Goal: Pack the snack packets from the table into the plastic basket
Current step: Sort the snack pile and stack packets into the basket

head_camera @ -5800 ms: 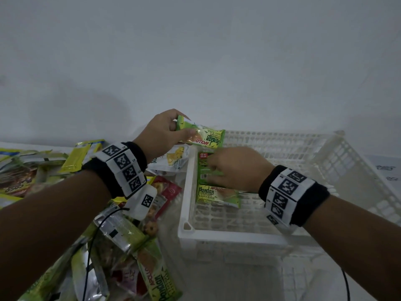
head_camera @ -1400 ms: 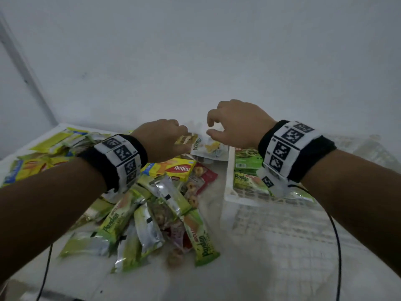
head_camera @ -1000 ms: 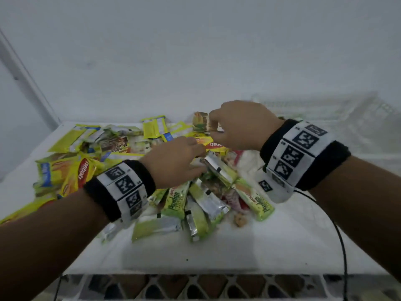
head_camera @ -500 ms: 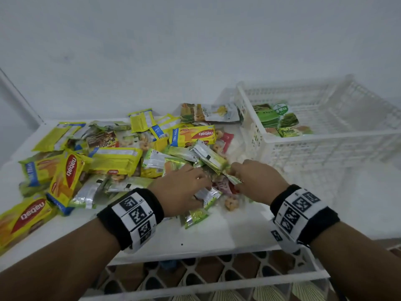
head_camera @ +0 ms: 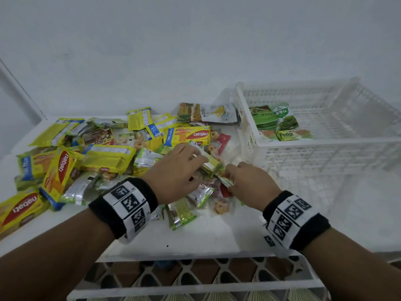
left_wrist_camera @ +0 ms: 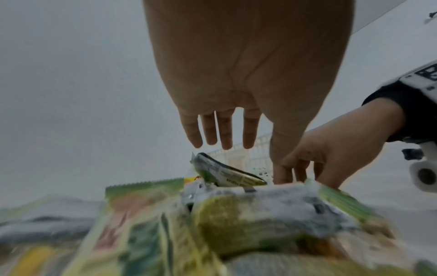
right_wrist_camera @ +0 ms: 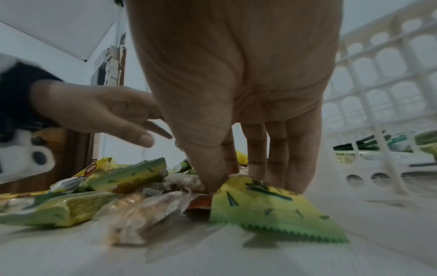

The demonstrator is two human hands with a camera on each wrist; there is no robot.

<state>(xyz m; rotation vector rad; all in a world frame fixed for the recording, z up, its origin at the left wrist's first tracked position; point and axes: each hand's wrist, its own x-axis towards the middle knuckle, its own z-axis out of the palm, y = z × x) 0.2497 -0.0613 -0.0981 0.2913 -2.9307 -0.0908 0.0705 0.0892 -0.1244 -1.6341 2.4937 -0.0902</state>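
White plastic forms the table (head_camera: 212, 235) and also the basket (head_camera: 325, 146), which stands at the right rear of the table. Inside the basket lie a few green packets (head_camera: 280, 122) near its left wall. The other packets are on the table, left of the basket: yellow packs (head_camera: 65, 168) at the far left, and a heap of small green packets (head_camera: 182, 216) near the front edge, mixed with clear bags of ring snacks.

Both hands are low over this heap, close together. The left hand (head_camera: 175, 177) hovers with its fingers (left_wrist_camera: 208, 130) straight and a little spread; in the left wrist view they touch nothing, and a green packet (left_wrist_camera: 227, 173) lies just under the tips. In the head view this same packet (head_camera: 208, 161) shows beside its fingertips.

The right hand (head_camera: 247, 185) points its fingers down into the heap. In the right wrist view its thumb (right_wrist_camera: 210, 168) presses on the upper edge of a green-yellow packet (right_wrist_camera: 272, 211) with a zigzag end, and the other fingers stand behind this packet, so it is pinched between them. The packet lies on the table, just in front of the basket wall (right_wrist_camera: 378, 93).
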